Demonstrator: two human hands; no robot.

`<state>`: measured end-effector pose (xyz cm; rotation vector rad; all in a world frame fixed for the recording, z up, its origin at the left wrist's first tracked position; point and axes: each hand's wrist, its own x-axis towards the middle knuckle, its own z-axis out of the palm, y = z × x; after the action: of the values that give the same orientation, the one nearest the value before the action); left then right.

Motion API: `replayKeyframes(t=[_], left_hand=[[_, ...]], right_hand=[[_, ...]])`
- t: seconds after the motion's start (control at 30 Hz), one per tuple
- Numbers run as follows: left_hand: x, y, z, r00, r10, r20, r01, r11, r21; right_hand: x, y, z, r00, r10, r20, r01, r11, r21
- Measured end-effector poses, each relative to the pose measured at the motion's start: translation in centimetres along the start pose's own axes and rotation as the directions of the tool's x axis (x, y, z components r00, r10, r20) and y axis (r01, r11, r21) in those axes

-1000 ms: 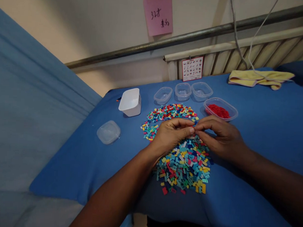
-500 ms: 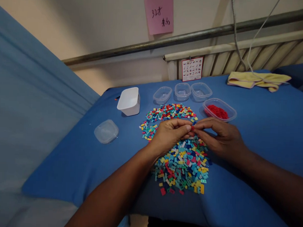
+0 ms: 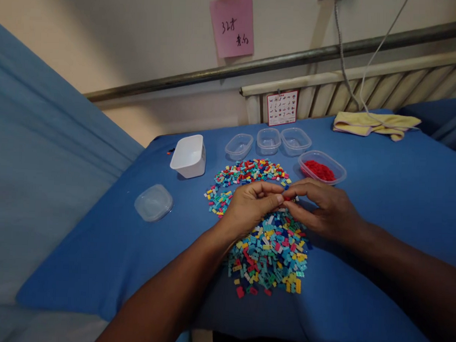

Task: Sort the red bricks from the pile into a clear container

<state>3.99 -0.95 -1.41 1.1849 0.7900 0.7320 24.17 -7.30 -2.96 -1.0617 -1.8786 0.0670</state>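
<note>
A heap of small coloured bricks [image 3: 264,252] lies on the blue table cover [image 3: 380,196], running from the near edge up toward the tubs. My left hand [image 3: 251,209] and my right hand [image 3: 322,209] meet fingertip to fingertip just above the heap's middle. Both pinch a tiny red brick [image 3: 287,197] between thumb and forefinger. A clear tub holding red bricks [image 3: 321,169] stands just beyond my right hand.
Three clear tubs, holding nothing, [image 3: 268,141] stand in a row at the back. A white square tub [image 3: 189,156] and a clear lid [image 3: 153,202] sit to the left. A yellow cloth [image 3: 375,125] with a cable over it lies far right. A radiator and pink note [image 3: 232,25] are behind.
My hands stay pinched together over the heap with small finger shifts. The camera has swung slightly right and up, sliding everything a little left in the picture.
</note>
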Motion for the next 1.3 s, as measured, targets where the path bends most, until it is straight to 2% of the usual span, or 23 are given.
replayKeyframes(t=[0.2,0.43,0.53,0.6,0.67,0.77,0.87,0.93,1.0,1.1,1.2,1.3], left_hand=[[0.1,0.3,-0.2,1.000,-0.026,0.005,0.026,0.998,-0.051],[0.1,0.1,-0.2,0.999,-0.032,0.044,0.035,0.998,-0.054],[0.3,0.0,-0.4,1.000,0.024,0.008,-0.025,0.999,0.031],[0.7,0.3,-1.2,0.986,0.142,-0.092,-0.125,0.978,0.166],[1.3,0.7,-2.9,0.927,0.312,-0.207,-0.228,0.909,0.350],[2.6,1.4,-6.7,0.800,0.517,-0.303,-0.273,0.765,0.583],[3.8,1.5,-10.9,0.704,0.640,-0.307,-0.252,0.629,0.736],[4.3,1.1,-13.0,0.680,0.672,-0.294,-0.212,0.564,0.798],[4.7,0.6,-14.1,0.686,0.662,-0.301,-0.186,0.560,0.807],[5.2,-0.2,-14.2,0.739,0.589,-0.327,-0.167,0.630,0.758],[5.7,-0.8,-13.3,0.780,0.537,-0.322,-0.199,0.700,0.685],[5.8,-0.9,-12.2,0.800,0.516,-0.304,-0.265,0.760,0.593]], right_hand=[[0.1,0.2,-0.3,0.998,-0.057,0.003,0.057,0.998,-0.012],[0.0,0.1,-0.3,0.999,-0.041,-0.008,0.041,0.998,-0.045],[0.1,0.7,-1.0,0.999,-0.049,-0.020,0.047,0.996,-0.074],[0.2,1.7,-2.0,0.998,-0.025,-0.062,0.016,0.989,-0.145],[0.2,3.2,-3.1,0.991,0.027,-0.135,-0.060,0.967,-0.247],[0.0,5.7,-4.6,0.979,0.093,-0.183,-0.155,0.920,-0.360],[-0.4,7.0,-5.1,0.981,0.105,-0.161,-0.161,0.907,-0.389],[-0.6,6.8,-4.7,0.987,0.091,-0.133,-0.135,0.920,-0.369],[-0.8,5.8,-3.8,0.995,0.055,-0.080,-0.077,0.948,-0.308],[-1.3,3.9,-1.3,0.998,0.034,0.060,-0.023,0.984,-0.179],[-1.3,3.4,1.8,0.966,0.145,0.215,-0.113,0.981,-0.156],[-0.6,4.4,4.2,0.905,0.326,0.273,-0.255,0.930,-0.265]])
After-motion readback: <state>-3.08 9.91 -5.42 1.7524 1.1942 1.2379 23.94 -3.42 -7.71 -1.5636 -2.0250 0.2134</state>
